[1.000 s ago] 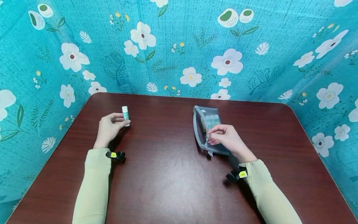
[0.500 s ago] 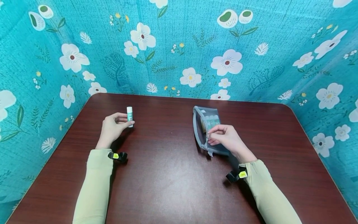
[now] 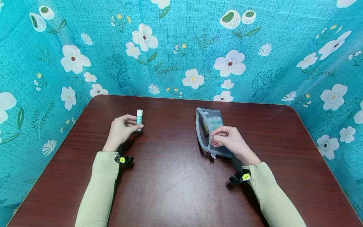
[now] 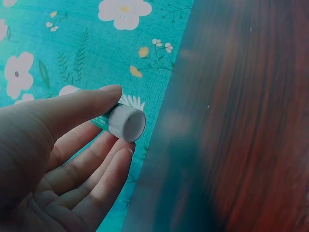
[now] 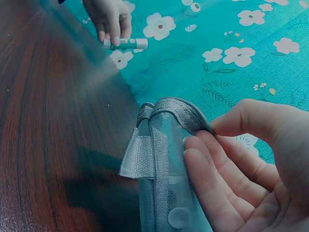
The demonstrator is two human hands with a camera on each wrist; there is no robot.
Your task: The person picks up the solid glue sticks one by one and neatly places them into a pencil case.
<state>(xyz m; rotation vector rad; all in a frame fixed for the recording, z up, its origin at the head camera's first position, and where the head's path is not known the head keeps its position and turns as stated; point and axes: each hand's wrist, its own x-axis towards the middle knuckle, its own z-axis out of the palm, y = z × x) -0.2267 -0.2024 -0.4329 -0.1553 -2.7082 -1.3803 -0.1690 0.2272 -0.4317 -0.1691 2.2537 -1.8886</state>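
A glue stick (image 3: 139,119), white with a green label and white cap, stands upright between the thumb and fingers of my left hand (image 3: 120,130). The left wrist view shows the white end of the glue stick (image 4: 126,122) under the thumb. At the right, my right hand (image 3: 229,140) pinches the zipper edge of a grey mesh zip pouch (image 3: 202,134), whose mouth gapes toward the left. Several green and white sticks (image 3: 215,122) show through the mesh inside it. In the right wrist view the fingers hold the pouch's zipper band (image 5: 181,113) near its end tab.
The dark reddish-brown table (image 3: 170,176) stretches between the two hands. A turquoise flowered cloth (image 3: 175,47) hangs behind it and along both sides. A small black camera is strapped to each wrist.
My left hand has moved to the right with the glue stick, which now stands straighter. The right hand and the pouch have stayed in place.
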